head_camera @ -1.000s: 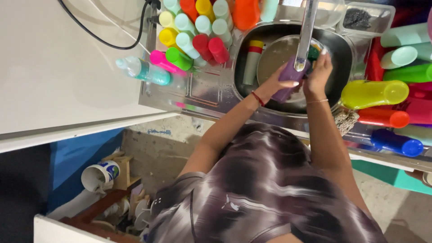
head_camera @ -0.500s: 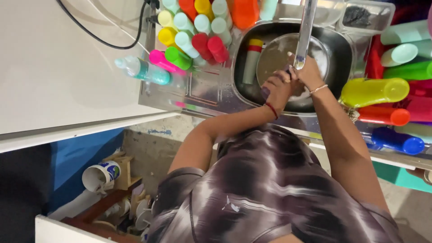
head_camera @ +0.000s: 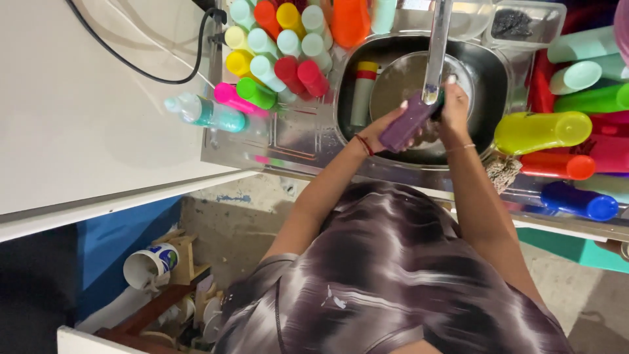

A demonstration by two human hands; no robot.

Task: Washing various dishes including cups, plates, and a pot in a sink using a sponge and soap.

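Over the steel sink (head_camera: 486, 65) my left hand (head_camera: 379, 136), a red string on its wrist, grips the lower end of a purple bottle (head_camera: 406, 122). The bottle lies tilted, its far end under the tap (head_camera: 436, 49). My right hand (head_camera: 454, 105) closes over that far end, and a bit of dark green shows beneath its fingers. A round metal bowl (head_camera: 396, 75) sits in the sink under both hands, with a grey bottle with a red and yellow top (head_camera: 362, 92) lying beside it.
Several coloured bottles (head_camera: 275, 46) lie on the drainboard left of the sink, with a clear teal one (head_camera: 209, 113) nearest. On the right lie a yellow bottle (head_camera: 544, 131), a red one (head_camera: 557, 165) and a blue one (head_camera: 576, 200). A white surface (head_camera: 98, 118) with a black cable fills the left side. A mug (head_camera: 151, 265) lies below.
The hands drew together over the bowl, hiding most of the purple bottle, then shifted so the bottle shows again, tilted under the tap.
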